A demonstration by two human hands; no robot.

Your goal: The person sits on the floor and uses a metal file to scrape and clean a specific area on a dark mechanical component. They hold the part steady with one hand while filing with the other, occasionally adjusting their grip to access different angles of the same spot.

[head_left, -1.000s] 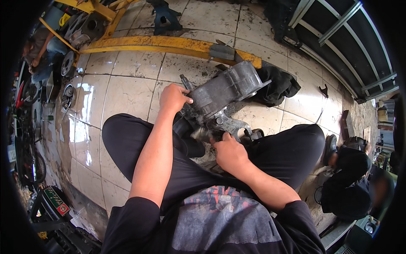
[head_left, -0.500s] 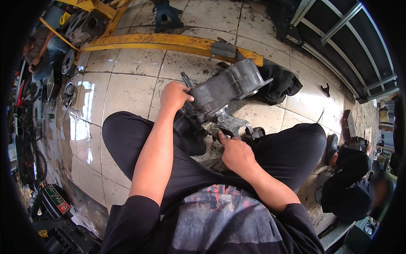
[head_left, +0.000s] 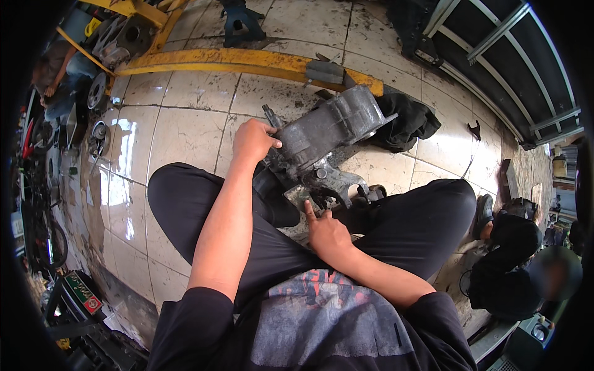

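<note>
A large grimy metal casing (head_left: 328, 123), tilted with its upper end to the right, sits between my bent legs, with a curved bracket and bolt on its near side. My left hand (head_left: 253, 142) is closed on its left edge, beside a protruding shaft (head_left: 270, 114). My right hand (head_left: 328, 234) is at the lower part, index finger extended onto a small flat metal plate (head_left: 297, 193), the other fingers curled; its thumb is hidden. Behind the casing lies a bunched black cloth (head_left: 411, 123).
A yellow steel frame (head_left: 216, 62) crosses behind, near a blue stand (head_left: 241, 25) and metal parts (head_left: 124, 43). A black panel with rails (head_left: 501, 68) is at upper right. A crouching person (head_left: 507, 266) is close on my right; another person (head_left: 59, 74) is at far left.
My right hand shifted slightly right, then back down-left, and the small plate under its index finger moved, now hanging lower-left. My left hand keeps its hold on the casing.
</note>
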